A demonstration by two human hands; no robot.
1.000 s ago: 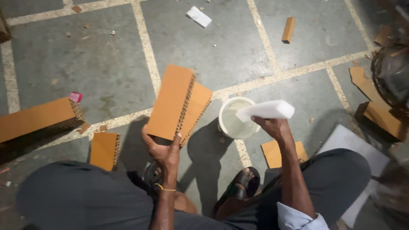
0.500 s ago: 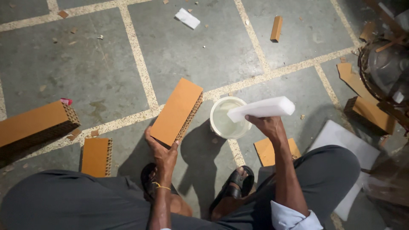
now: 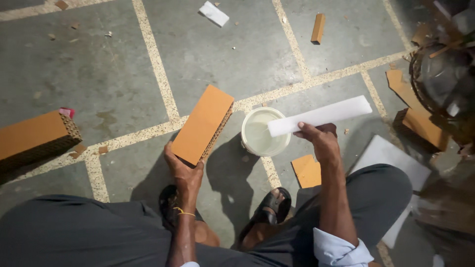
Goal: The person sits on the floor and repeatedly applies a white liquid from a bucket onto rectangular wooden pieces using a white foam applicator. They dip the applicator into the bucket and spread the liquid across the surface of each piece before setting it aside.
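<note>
Head view: my left hand [image 3: 185, 170] grips the brown block [image 3: 203, 124]; right hand [image 3: 320, 141] grips a white strip [image 3: 320, 116], dipping it into the white tub [image 3: 264, 132]; coating the block likely follows.

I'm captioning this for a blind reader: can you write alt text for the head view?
A seated person's left hand holds an orange honeycomb block while the right hand dips a white foam strip into a white bucket on the tiled floor.

Near the floor's left edge I see a brown honeycomb block [image 3: 34, 138], a white scrap [image 3: 213, 13] and small brown strip [image 3: 318, 28] at the far edge, and a dark basket [image 3: 443, 84] at right.
</note>
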